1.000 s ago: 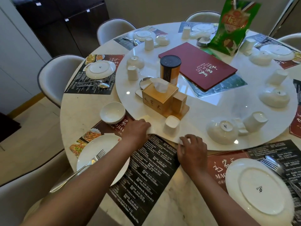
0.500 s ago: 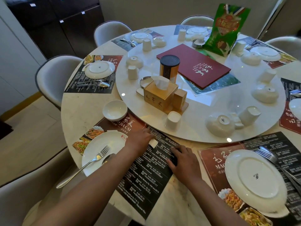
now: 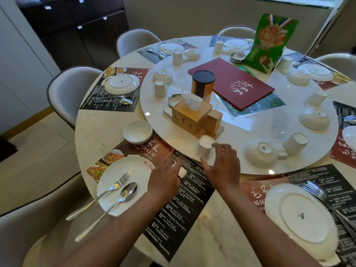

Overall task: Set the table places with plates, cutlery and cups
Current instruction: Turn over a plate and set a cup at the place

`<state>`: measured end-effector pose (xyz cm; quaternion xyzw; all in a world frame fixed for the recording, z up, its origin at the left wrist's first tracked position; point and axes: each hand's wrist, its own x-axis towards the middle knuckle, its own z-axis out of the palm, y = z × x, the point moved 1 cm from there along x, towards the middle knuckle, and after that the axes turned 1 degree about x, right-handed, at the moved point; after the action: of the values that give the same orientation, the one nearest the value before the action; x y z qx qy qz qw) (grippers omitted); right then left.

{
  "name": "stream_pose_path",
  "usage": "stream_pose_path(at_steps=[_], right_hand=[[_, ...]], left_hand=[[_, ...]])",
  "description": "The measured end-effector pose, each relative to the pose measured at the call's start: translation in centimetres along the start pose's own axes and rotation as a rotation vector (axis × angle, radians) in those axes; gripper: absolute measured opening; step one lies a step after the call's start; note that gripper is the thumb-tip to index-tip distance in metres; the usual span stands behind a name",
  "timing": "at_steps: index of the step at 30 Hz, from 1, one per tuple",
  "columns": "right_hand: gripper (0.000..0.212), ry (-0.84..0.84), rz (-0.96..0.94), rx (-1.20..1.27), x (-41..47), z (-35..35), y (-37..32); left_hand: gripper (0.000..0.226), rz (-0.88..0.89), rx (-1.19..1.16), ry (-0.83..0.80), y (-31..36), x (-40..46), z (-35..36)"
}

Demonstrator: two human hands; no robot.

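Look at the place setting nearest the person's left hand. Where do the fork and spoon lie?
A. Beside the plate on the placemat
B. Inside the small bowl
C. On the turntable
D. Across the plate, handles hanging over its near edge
D: the fork and spoon lie across the plate, their handles reaching past its near edge.

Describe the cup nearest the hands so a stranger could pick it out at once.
Start at the round turntable in the table's middle and find the wooden tissue box near its front edge. Directly before the box stands a white cup, the only one by the right hand; other cups sit beside overturned bowls.
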<state>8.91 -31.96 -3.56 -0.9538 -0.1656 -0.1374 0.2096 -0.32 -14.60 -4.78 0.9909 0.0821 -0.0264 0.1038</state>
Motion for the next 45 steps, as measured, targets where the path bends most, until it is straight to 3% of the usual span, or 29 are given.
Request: stream_pose_path(at_steps=[3,7,14,17,20,23,26,31,34,45], right_hand=[[0.075,-0.200,-0.006,-0.035,3.4,0.2,-1.1],[0.082,-0.464,-0.078,-0.203,5.5,1.5,-1.5],[0.070,-0.472,-0.021,-0.100,5.8,0.1,-0.6],[0.073,-0.460,0.202,0.115,4.2,-1.1,-0.2],[0.081,-0.516,0.648,0.589,1.4,-1.3,0.4],[0.058,-0.560,0.885,0.936,-1.8,-1.2,0.5],[0.039,-0.500,0.793,0.973,-4.4,-0.3,0.4],[0.058,-0.337,0.475,0.661,-6.1,0.2,-0.2],[0.064,-0.303,0.354,0.602,-6.4,0.4,-0.7],[0.066,-0.326,0.288,0.578,-6.7,1.5,-0.8]], left_hand=[[0.035,-0.048,-0.023,-0.063,1.2,-2.2,0.9],[0.047,-0.112,-0.020,-0.178,1.9,-3.8,2.1],[0.071,-0.156,0.021,-0.249,2.6,-5.2,2.9],[0.072,-0.155,0.030,-0.236,2.7,-5.4,3.3],[0.071,-0.133,0.034,-0.252,2.6,-6.0,3.2],[0.072,-0.128,0.029,-0.250,2.5,-6.7,3.1],[0.072,-0.127,0.021,-0.246,2.3,-7.2,3.6],[0.075,-0.128,-0.006,-0.237,2.0,-7.4,3.6],[0.075,-0.129,-0.010,-0.241,1.9,-7.2,3.4],[0.076,-0.101,0.043,-0.235,1.9,-7.4,3.7]])
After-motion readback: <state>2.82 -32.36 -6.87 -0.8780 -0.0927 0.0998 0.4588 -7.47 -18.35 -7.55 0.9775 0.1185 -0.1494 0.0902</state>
